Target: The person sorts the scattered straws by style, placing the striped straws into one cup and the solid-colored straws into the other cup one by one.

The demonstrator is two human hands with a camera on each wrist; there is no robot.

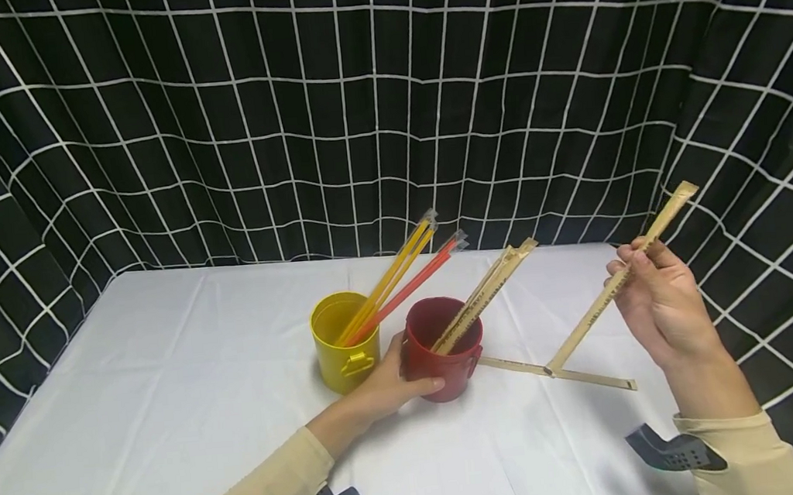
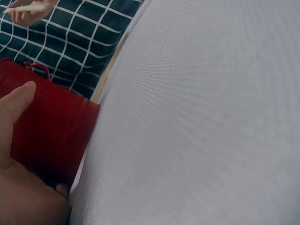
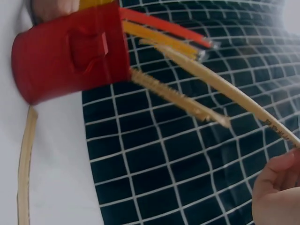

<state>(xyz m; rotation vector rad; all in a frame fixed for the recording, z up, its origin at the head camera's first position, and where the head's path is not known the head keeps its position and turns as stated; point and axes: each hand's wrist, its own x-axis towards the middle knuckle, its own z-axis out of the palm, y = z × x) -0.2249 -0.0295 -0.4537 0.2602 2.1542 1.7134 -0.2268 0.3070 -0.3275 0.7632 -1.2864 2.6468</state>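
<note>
My left hand (image 1: 389, 384) grips the small red bucket (image 1: 441, 376) from its left side, the thumb lying across the front. Several slim sticks in brown paper wrappers (image 1: 484, 296) lean out of this bucket toward the right. My right hand (image 1: 659, 297) pinches one more paper-wrapped stick (image 1: 587, 322) between thumb and fingers, raised and slanting. Its lower end overlaps, in the head view, another wrapped stick (image 1: 596, 379) lying on the table. In the right wrist view the held stick (image 3: 220, 84) reaches toward the bucket (image 3: 70, 56), past the sticks leaning from it.
A yellow bucket (image 1: 345, 360) stands just left of the red one. Yellow straws (image 1: 388, 275) and red straws (image 1: 416, 281) in clear wrappers lean out of it to the right. White cloth (image 1: 172, 420) covers the table, and a black gridded curtain (image 1: 330, 113) hangs behind.
</note>
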